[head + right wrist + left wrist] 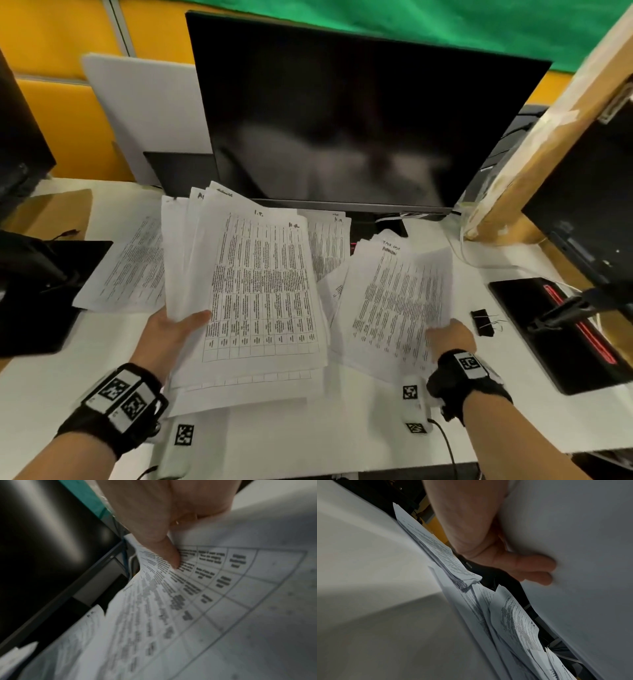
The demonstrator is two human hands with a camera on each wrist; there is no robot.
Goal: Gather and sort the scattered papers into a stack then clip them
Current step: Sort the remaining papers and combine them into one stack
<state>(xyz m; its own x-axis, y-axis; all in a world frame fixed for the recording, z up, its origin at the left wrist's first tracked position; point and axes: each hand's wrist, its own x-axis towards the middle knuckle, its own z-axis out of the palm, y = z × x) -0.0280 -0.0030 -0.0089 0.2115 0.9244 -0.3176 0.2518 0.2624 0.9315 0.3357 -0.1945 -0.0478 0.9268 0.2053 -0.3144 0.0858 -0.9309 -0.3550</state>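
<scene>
Head view: left hand [171, 330] grips a fanned sheaf of papers [253, 294] at its lower left edge, thumb on the printed top sheet, fingers hidden beneath. Right hand [448, 337] pinches a second, smaller sheaf [397, 301] at its lower right corner. Both sheaves are held above the white desk [342, 421], long axes running away from the person toward the monitor [342, 130], headings at the far end; the left sheaf leans slightly left, the right sheaf slightly right. Further sheets [130, 267] lie flat on the desk at left, and more between the sheaves, partly covered. A black binder clip [483, 322] lies on the desk just right of the right hand.

Left wrist view: fingers [530, 566] press flat against the blank underside of the sheaf; the thumb is hidden. Right wrist view: the thumb [169, 553] presses on the printed table; the image is blurred, text illegible, other fingers concealed.
</scene>
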